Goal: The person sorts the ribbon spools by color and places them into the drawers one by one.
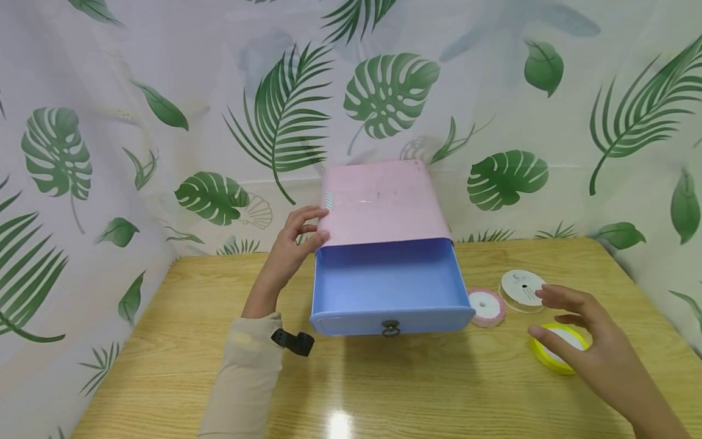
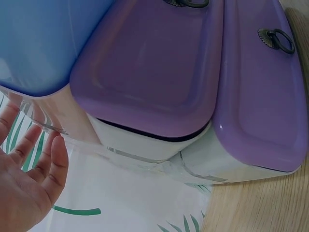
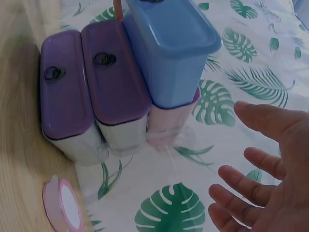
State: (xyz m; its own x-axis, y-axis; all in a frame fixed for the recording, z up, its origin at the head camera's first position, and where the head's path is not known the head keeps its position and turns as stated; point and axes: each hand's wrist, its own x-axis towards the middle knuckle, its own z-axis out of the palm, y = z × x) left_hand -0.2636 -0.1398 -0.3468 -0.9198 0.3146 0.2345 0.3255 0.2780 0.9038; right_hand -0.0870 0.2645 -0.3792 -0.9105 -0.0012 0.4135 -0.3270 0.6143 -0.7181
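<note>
A pink-cased top drawer unit point(image 1: 378, 201) stands at the back of the table, its blue drawer point(image 1: 389, 280) pulled far out. The drawer looks bare inside and has a ring handle point(image 1: 390, 328) on its front. My left hand point(image 1: 296, 247) rests its fingertips and thumb against the left edge of the pink casing. To the right of the drawer, my right hand point(image 1: 592, 341) hovers with fingers spread and holds nothing. Below it lies a yellow ribbon roll point(image 1: 554, 364), partly hidden by the thumb. A white spool point(image 1: 518, 286) is just beyond the fingertips.
Two closed purple drawers, the middle one point(image 2: 149, 67) and the bottom one point(image 2: 263, 96), sit beneath the blue drawer. A pink ribbon roll point(image 1: 487, 308) lies beside the stack. Behind the wooden table point(image 1: 219, 378) hangs a leaf-patterned cloth point(image 1: 208, 122).
</note>
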